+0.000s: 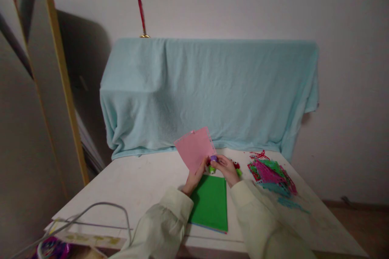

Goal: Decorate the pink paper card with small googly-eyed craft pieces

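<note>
My left hand point(196, 177) is closed on the lower right part of a pink paper sheet point(194, 147), which it holds tilted above the table. Small cut-outs run along the sheet's top and right edges. At the sheet's lower right corner, my right hand point(227, 168) grips a small purple craft punch point(213, 158); its details are too small to make out. Just below the fingers lies a small lime-green and white object point(212, 169). A red and green object point(236, 166) is partly hidden behind my right hand. Under my wrists lies a stack of green paper point(209, 204).
A heap of perforated paper scraps point(272, 176) in pink, green, red and blue lies at the right of the white table point(146, 186). A light blue cloth point(206, 93) drapes over something behind. A grey cable point(100, 203) loops at front left; a mirror point(51, 68) leans at the left.
</note>
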Demonstrator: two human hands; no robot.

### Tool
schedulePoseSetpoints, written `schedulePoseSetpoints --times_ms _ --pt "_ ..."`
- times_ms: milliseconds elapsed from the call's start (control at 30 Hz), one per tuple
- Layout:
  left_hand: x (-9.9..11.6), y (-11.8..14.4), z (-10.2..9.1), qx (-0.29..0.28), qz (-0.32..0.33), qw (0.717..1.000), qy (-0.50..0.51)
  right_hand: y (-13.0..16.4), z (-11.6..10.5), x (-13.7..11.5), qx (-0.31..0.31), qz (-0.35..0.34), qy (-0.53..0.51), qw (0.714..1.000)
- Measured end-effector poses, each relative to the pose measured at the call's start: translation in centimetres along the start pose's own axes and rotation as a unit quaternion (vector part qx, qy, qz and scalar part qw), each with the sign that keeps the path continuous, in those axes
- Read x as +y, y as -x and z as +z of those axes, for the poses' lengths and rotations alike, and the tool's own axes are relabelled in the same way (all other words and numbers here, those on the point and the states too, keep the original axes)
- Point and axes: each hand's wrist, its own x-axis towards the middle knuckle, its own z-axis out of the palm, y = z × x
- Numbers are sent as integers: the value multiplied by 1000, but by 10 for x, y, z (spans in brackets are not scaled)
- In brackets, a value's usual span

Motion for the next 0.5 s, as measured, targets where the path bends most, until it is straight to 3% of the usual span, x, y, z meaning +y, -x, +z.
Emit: schedulePoseSetpoints --times_ms 233,500 --pt "5 0 2 10 -4 999 -40 0 -1 1 1 3 -4 1000" --pt "4 2 -1 -19 8 999 -32 0 0 -2 -2 9 -6 1000"
